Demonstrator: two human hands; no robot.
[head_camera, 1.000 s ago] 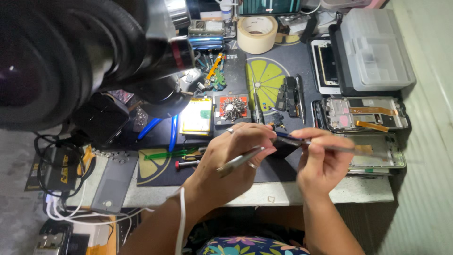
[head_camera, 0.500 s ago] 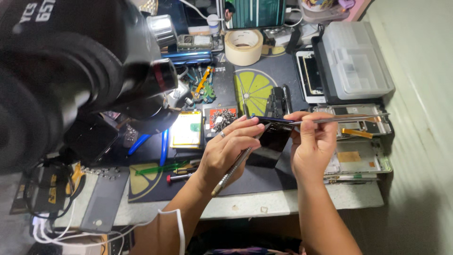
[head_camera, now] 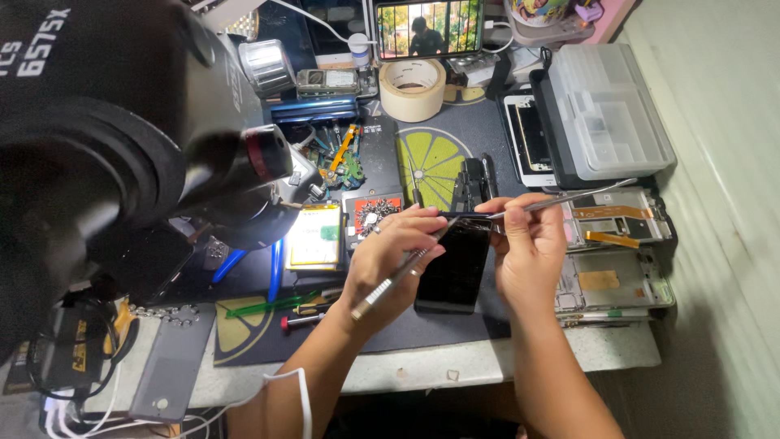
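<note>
Black and glossy, the phone lies tilted on the dark work mat at the middle of the counter, its upper edge lifted toward both hands. The left hand has its fingers clenched around a slim metal tool with a knurled handle, which runs slantwise from the palm up to the phone's top edge. The right hand pinches long metal tweezers between thumb and forefinger; their tips meet the phone's upper edge just beside the left hand's fingertips, and their tail points away to the right.

Just right of the right hand lie two opened phone frames with orange flex cables showing. Above them sits a clear plastic parts box. A roll of tape stands further back, near a small upright screen. Left of the hands lie a yellow-edged battery and a small tray of screws. A large black microscope fills the left side of the view.
</note>
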